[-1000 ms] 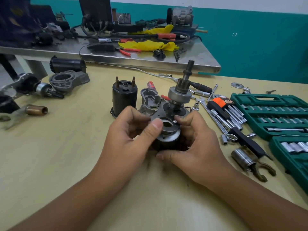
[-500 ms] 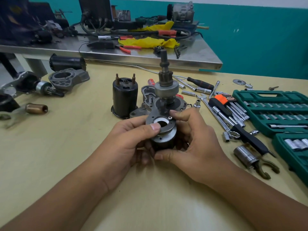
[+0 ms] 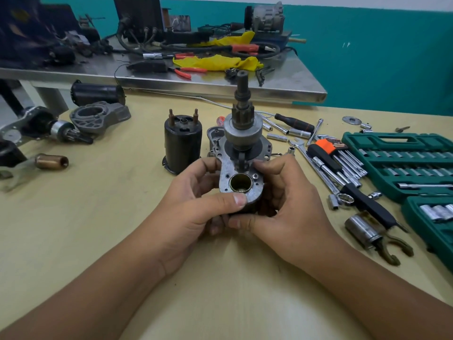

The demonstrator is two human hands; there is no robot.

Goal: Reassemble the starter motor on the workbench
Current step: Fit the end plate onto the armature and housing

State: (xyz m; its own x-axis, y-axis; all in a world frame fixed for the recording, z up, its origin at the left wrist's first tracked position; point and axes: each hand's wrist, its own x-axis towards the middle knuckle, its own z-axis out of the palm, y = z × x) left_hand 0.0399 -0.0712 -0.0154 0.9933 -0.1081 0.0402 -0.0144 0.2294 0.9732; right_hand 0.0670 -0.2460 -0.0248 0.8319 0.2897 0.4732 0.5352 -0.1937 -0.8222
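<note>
Both hands hold the starter motor assembly (image 3: pixel 241 182) upright above the tan workbench. Its grey mounting plate faces me with a brass-lined bore (image 3: pixel 240 184), and the pinion gear and shaft (image 3: pixel 242 114) stick up from the top. My left hand (image 3: pixel 193 209) grips the left side, thumb laid across the plate's lower edge. My right hand (image 3: pixel 282 200) wraps round the right side, fingers curled behind the body. A black motor housing (image 3: pixel 182 143) with two studs stands upright just left of the assembly. A grey cast end housing (image 3: pixel 213 138) lies partly hidden behind it.
A green socket set case (image 3: pixel 402 165) lies open at the right, with wrenches, hex keys (image 3: pixel 338 155) and a ratchet beside it. A loose solenoid plunger with fork (image 3: pixel 372 234) lies near my right wrist. More starter parts (image 3: pixel 98 116) and a brass sleeve (image 3: pixel 52 161) sit left. A steel table (image 3: pixel 220 82) stands behind.
The assembly has been turned upright and rotated, so the shaft now points straight up and the bore faces me more squarely. Both hands kept their hold throughout.
</note>
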